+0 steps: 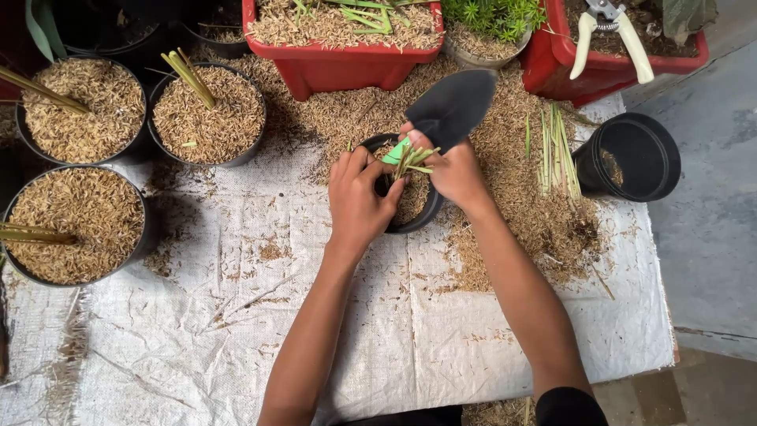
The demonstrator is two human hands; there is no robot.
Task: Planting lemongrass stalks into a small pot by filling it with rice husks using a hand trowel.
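White woven sheet [236, 331]; black pot [426, 214] husk-filled, green-yellow cuttings [412, 160] upright inside.

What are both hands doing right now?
Left hand: fingers closed around the green cuttings in the small black pot.
Right hand: closed on the black trowel, also touching the cuttings.

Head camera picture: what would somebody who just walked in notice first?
Probably the two hands in the middle: the left hand and right hand bunch pale green cuttings over a small black pot of husks, the right also holding a black trowel. Next, the husk-filled black pots at left and the red planter at top.
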